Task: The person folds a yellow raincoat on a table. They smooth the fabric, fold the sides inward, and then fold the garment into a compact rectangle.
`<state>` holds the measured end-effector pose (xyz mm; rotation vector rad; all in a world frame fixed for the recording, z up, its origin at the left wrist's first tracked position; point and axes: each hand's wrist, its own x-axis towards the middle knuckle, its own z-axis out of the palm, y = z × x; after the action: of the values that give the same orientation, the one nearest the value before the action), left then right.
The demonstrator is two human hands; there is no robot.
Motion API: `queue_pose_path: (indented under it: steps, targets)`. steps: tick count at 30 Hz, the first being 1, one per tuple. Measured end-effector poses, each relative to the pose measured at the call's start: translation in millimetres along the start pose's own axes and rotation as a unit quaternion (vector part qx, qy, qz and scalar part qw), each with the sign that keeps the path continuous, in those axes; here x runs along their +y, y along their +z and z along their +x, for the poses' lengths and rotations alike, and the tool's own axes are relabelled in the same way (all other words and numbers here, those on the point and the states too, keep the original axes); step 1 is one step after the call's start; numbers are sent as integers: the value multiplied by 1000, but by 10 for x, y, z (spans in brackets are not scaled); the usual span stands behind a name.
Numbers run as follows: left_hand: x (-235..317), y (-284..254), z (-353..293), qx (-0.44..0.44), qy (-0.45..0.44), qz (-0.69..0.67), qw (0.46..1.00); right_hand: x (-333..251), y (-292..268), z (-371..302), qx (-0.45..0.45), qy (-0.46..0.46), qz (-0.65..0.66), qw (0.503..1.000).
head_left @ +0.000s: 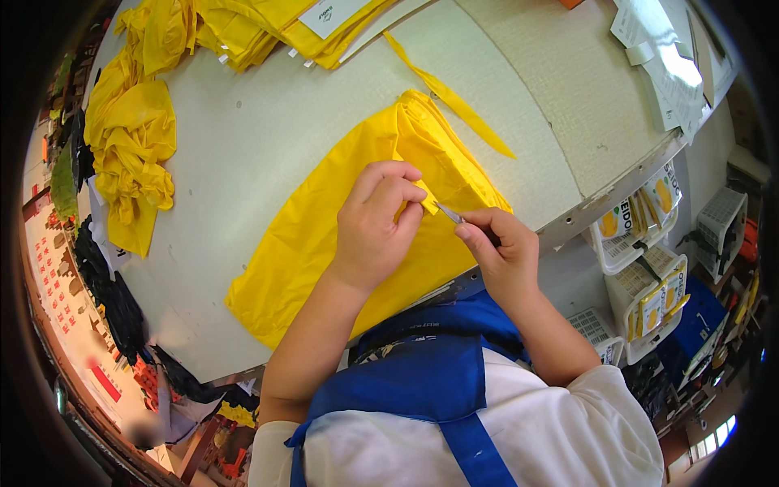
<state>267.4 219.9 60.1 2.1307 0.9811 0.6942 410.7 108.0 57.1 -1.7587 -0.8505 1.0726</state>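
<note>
A large piece of yellow fabric (pixel 324 235) lies on the table in front of me, folded and gathered along its right side. My left hand (pixel 377 223) is closed over it, pinching a narrow yellow fabric strip (pixel 427 197) between the fingertips. From the right, my right hand (pixel 507 252) grips small snips (pixel 449 213); their pointed metal tip meets the strip's end, and their handle is mostly hidden in the fingers. Whether the tip cuts into the strip cannot be made out.
Beyond the fabric lies a loose yellow strip (pixel 462 114) on the pale table (pixel 211 187). Folded yellow pieces (pixel 235 32) are stacked at the far edge, and a crumpled yellow heap (pixel 134 146) sits at the left. Plastic baskets (pixel 641 284) with packages stand right of the table.
</note>
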Motion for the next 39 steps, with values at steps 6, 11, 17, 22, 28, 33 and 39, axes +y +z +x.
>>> queue_pose_path:
  steps: [6, 11, 17, 22, 28, 33, 39]
  targets:
    - [9, -114, -280, -1, -6, 34, 999, 235, -319, 527, 133, -28, -128, 982]
    - [-409, -855, -1632, 51, -121, 271, 953, 135, -250, 746, 132, -209, -405, 880]
    - [-983, -1562, -3327, 23, -372, 471, 800, -213, 869, 191, -107, -304, -446, 835]
    - [-1346, -1185, -3654, 117, -387, 407, 819, 288, 1159, 403, -88, -300, -555, 771]
    - [-1196, -1476, -3546, 145, -366, 342, 853, 251, 1173, 379, -79, -302, -593, 743]
    - [-1137, -1559, -3408, 52, -373, 369, 850, -349, 2007, -624, -293, -318, -100, 896]
    - [-1357, -1818, -3916, 316, -490, -112, 805, 395, 2619, -691, -283, -279, -141, 907]
